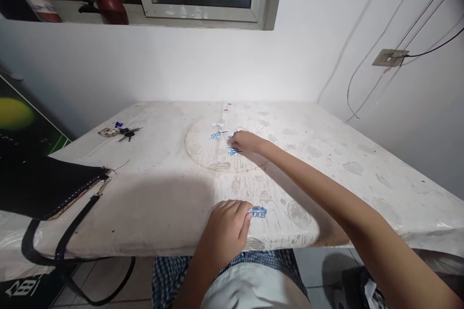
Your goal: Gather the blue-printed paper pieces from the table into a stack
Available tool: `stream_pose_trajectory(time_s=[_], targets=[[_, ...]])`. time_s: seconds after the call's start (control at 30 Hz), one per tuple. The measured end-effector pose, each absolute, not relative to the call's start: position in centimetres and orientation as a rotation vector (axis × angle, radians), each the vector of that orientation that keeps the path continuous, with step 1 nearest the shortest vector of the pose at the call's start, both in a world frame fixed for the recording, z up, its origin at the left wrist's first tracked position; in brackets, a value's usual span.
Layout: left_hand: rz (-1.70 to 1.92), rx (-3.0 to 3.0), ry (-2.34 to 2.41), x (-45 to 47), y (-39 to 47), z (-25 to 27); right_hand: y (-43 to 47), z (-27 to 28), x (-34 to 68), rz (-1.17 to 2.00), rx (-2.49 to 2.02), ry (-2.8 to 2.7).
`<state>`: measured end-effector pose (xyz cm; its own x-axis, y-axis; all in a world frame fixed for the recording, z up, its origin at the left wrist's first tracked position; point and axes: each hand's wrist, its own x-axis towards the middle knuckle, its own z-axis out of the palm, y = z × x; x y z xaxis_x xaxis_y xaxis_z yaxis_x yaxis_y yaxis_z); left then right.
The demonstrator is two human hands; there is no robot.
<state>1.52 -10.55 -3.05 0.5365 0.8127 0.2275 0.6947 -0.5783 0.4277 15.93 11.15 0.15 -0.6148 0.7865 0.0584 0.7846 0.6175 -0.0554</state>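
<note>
Near the table's front edge my left hand (229, 224) is closed, thumb and forefinger at the edge of a small white paper piece (258, 212) with blue drawn lines. Farther out, across the table's middle, stretches my right arm. The fingers of my right hand (245, 142) are pinched together low over the tabletop; what lies between them is hidden. Just below those fingers is a piece with blue lines (235, 151). To their left lies another blue-marked paper piece (215, 135), with plain white scraps (217, 124) behind it.
A light, stained cloth covers the table (163, 154). Keys (127, 133) lie at the left, and a black bag (54, 186) with a strap hangs over the left edge. Behind stands a white wall with a window (203, 12); a wall socket (389, 57) with cables is at right.
</note>
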Motion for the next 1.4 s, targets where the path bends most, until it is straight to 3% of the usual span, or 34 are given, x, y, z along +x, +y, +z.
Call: stream_pose_trajectory(time_s=[0.73,0.97,1.13,1.4], targets=[[0.602,2.508,1.285,1.5,-10.7,-3.0,9.8,0.2,16.4,0.161,-1.233,-2.465],[0.625,2.472,1.271,1.5,-10.6,-3.2,2.9,3.5,20.6,0.447,-1.138,-2.192],[0.686,2.44,1.236,1.6,-10.6,-2.8,-5.6,3.4,23.2,1.057,-0.941,-1.955],[0.664,2.388,1.25,1.6,-10.7,-2.2,-10.7,-1.6,21.7,0.808,-1.039,-2.037]])
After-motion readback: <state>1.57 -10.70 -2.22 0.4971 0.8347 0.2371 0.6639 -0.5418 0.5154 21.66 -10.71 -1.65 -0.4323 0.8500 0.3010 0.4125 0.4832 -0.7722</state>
